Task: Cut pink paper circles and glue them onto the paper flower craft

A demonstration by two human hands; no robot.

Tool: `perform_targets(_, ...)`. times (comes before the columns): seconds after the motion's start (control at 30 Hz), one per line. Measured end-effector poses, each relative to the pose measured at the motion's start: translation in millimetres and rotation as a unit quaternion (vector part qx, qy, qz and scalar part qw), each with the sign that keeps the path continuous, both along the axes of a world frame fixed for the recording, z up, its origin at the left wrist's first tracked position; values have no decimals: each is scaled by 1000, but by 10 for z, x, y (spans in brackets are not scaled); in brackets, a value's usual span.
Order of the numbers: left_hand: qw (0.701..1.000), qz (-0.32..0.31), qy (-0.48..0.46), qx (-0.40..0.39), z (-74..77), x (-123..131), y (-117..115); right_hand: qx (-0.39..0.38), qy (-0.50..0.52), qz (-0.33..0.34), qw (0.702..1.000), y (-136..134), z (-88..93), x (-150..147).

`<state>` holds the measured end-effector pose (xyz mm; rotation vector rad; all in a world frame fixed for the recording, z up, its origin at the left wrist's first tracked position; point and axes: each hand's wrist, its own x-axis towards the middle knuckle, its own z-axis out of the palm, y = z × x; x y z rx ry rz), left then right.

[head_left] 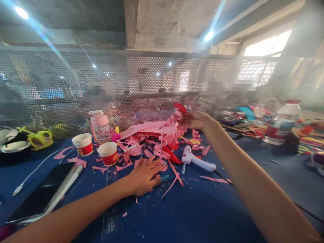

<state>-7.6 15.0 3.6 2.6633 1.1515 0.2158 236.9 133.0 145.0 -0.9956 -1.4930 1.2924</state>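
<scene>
My left hand [145, 177] lies with fingers spread on the near edge of a heap of pink paper scraps [129, 148]. Its fingertips reach in among the scraps. Above the right side of the heap, my right hand [193, 119] is closed on a curled pink paper strip [174, 118] with a red round piece [180, 107] at its top. Some of the right fingers are hidden behind the hand. A white glue gun [198, 161] lies below my right forearm, its nozzle toward the heap. Beside it is a red curved piece [173, 156].
Two red-and-white paper cups [107, 153] and a pink-lidded jar [100, 126] stand on the left. A black-screened phone [42, 194] lies near a white cable [37, 173]. At right stands a plastic bottle [283, 121]. A perforated metal screen [162, 77] rises behind.
</scene>
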Motion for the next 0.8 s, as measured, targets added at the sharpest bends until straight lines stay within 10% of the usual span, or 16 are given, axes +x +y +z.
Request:
perform_targets(0.37,1000,3,-7,3,-9,3,-1,69,-56,-44,995,7,1,12)
perform_targets(0.8,1000,5,0,1,8,11,-8,127,102,-72,984,54,-26,-145)
